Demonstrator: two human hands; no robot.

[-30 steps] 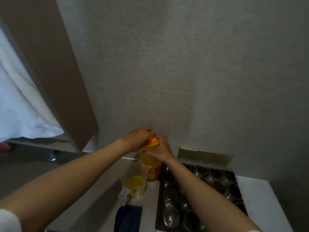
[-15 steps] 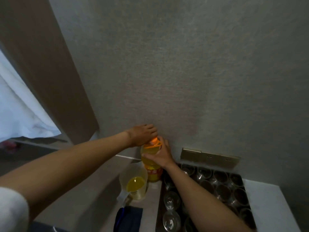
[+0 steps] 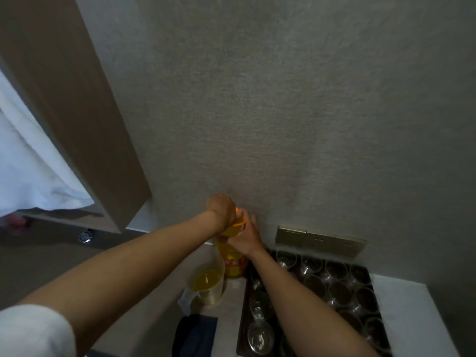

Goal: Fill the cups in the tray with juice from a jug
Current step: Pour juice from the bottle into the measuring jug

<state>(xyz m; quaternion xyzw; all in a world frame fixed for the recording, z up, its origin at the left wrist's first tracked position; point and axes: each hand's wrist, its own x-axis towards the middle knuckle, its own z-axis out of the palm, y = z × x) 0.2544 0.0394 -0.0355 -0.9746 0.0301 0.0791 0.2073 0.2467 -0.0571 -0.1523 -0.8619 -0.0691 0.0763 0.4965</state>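
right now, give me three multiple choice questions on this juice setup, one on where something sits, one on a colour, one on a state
1. Where does the jug stand?
A. inside the tray
B. left of the tray, in front of the juice bottle
C. on the floor

2. What colour is the liquid in the jug?
A. yellow
B. red
C. clear

3. What state are the cups in the tray in?
A. full of juice
B. upside down
C. upright and empty

Answers:
1. B, it sits on the counter beside the tray's left edge.
2. A, a yellow pool shows at its bottom.
3. C, their open mouths show clear glass with no juice.
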